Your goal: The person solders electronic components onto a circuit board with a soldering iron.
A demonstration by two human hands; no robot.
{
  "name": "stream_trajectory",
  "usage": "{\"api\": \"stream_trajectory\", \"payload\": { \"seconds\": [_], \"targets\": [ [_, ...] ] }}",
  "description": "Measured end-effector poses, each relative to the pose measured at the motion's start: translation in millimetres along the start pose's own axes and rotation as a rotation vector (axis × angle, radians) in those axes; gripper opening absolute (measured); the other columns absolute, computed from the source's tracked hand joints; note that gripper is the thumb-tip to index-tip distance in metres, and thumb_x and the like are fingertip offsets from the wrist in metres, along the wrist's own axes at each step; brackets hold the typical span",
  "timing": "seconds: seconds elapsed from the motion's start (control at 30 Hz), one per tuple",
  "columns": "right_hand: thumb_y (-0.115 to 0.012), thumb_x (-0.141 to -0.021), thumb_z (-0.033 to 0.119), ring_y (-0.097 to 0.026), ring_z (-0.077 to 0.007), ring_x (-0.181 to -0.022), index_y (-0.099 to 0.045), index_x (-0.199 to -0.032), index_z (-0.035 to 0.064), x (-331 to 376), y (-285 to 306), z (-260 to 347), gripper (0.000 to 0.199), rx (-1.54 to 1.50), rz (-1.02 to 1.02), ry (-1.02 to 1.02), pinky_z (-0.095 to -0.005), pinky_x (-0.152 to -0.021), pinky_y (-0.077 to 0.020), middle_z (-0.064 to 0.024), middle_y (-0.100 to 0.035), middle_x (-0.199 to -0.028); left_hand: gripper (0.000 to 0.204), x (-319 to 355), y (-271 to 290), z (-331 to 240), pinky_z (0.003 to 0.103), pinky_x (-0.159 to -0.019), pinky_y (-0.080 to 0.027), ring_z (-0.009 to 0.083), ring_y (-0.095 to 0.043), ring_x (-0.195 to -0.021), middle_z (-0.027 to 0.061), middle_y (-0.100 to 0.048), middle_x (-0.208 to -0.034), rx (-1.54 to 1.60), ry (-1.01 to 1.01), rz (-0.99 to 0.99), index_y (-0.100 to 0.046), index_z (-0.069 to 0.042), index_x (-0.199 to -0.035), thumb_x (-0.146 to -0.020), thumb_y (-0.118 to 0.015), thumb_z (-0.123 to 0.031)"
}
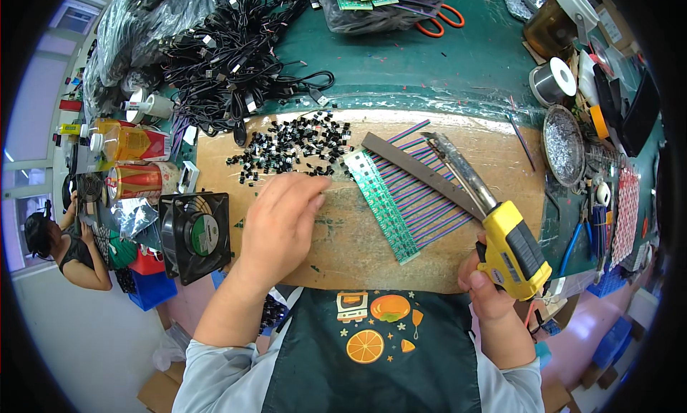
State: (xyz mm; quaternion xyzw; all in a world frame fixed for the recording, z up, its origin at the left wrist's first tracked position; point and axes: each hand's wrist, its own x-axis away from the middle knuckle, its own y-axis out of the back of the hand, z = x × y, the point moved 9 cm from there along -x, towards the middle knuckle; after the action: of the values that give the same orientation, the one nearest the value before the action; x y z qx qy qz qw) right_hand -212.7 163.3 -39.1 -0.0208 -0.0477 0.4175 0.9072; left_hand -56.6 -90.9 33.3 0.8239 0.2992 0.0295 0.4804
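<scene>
My right hand (489,280) is wrapped round the handle of a yellow and black soldering gun (514,252). Its long metal barrel slants up and left over ribbon wires (422,187). These striped wires fan out from a green circuit board panel (385,209) lying on the brown work board. Across the wires rests a flat dark bar (422,173). Left of the panel, my left hand (283,223) has its fingers curled together just below a heap of small black connectors (293,144). What its fingertips hold, if anything, is hidden.
A tangle of black cables (229,62) lies behind the connectors. A black fan (195,235) stands at the left edge, near a red can (143,180). On the right are a solder spool (552,81), a metal dish (563,144) and blue-handled pliers (572,245). Orange-handled scissors (440,23) lie at the back.
</scene>
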Motion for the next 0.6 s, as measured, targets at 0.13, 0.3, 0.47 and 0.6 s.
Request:
{"api": "stream_trajectory", "payload": {
  "seconds": [0.13, 0.3, 0.47, 0.6],
  "targets": [
    [-0.072, -0.082, 0.007, -0.057, -0.0197, -0.065, -0.065, -0.083, 0.0073, 0, -19, -5, 0.007, 0.096, 0.148, -0.155, -0.0332, -0.059, -0.0450, -0.0030, -0.058, -0.074, 0.013, 5, -13, -15, 0.033, -0.081, -0.054, 0.0238, -0.068, -0.091, 0.0116, -0.070, -0.096, 0.372, 0.112, 0.080, -0.069, 0.001, -0.095, -0.082, -0.071, 0.005],
    [-0.081, -0.076, 0.012, -0.067, -0.0238, -0.072, -0.067, -0.092, 0.0087, -9, -59, 10, 0.021, 0.581, 0.372, 0.135, -0.0363, -0.063, -0.0525, -0.0057, -0.068, -0.083, 0.014, 38, -68, -31, 0.028, -0.073, -0.053, 0.0159, -0.068, -0.084, 0.0082, -0.071, -0.091, 1.105, 0.399, 0.244, -0.070, -0.002, -0.094, -0.082, -0.078, -0.003],
    [-0.085, -0.071, 0.014, -0.070, -0.0260, -0.077, -0.065, -0.108, 0.0095, -8, -66, -9, 0.043, 0.303, 0.287, -0.050, -0.0333, -0.066, -0.0558, -0.0052, -0.070, -0.088, 0.012, 34, -79, -47, 0.027, -0.070, -0.050, 0.0129, -0.063, -0.082, 0.0033, -0.065, -0.094, 1.107, 0.273, 0.283, -0.072, -0.004, -0.088, -0.081, -0.081, -0.005],
    [-0.084, -0.072, 0.011, -0.070, -0.0262, -0.079, -0.066, -0.103, 0.0098, -11, -70, -4, 0.035, 0.299, 0.298, -0.078, -0.0342, -0.067, -0.0557, -0.0060, -0.069, -0.089, 0.013, 37, -86, -44, 0.027, -0.071, -0.051, 0.0127, -0.063, -0.083, 0.0037, -0.065, -0.095, 1.150, 0.306, 0.327, -0.072, -0.004, -0.089, -0.080, -0.081, -0.005]
  ]
}}
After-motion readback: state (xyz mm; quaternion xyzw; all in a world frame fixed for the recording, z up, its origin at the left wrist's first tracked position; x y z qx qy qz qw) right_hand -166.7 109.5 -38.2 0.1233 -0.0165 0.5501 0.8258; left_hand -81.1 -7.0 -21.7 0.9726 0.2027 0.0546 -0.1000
